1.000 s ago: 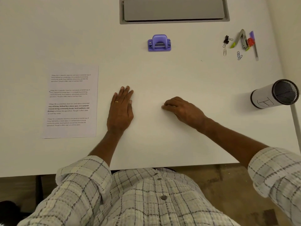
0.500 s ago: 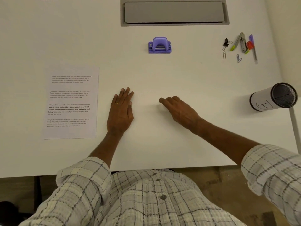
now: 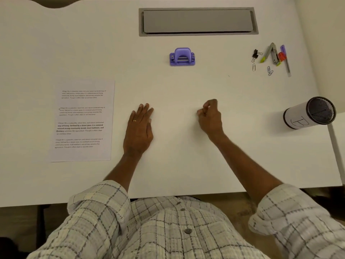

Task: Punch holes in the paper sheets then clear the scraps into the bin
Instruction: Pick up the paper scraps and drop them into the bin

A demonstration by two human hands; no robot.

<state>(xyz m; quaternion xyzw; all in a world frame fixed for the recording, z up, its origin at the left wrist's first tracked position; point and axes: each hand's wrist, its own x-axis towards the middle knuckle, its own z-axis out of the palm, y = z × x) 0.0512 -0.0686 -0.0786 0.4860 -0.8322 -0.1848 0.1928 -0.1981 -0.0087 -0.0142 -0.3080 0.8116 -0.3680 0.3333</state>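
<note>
Over at the right edge of the table (image 3: 186,86) sits the bin (image 3: 298,120), a cylinder in a white wrap with a hand-drawn letter on it. Its mouth is turned toward the camera and only dark mesh shows inside. Whether it stands upright or leans, I can't tell from this angle. At the far side a grey hatch (image 3: 197,21) is set into the tabletop, lid closed.

The paper (image 3: 84,120), printed with four blocks of text, lies flat on the left, just beside the left hand (image 3: 139,128). That hand is palm down on the table, fingers straight and together, holding nothing. The punch (image 3: 182,57), purple, sits further out in the middle, well apart from both hands. The right hand (image 3: 210,116) has its fingers curled in, somewhat blurred, and nothing shows in them.

Far right there's a cluster: a binder clip (image 3: 255,53), a stapler (image 3: 272,53), a pen (image 3: 285,60) and two paper clips (image 3: 253,67).

Now the change. Half a second back the right hand lay low with its fingers stretched out toward the left. It has since drawn its fingers in and sits a little nearer the punch. The left hand hasn't budged, and paper, punch and bin are where they were.
</note>
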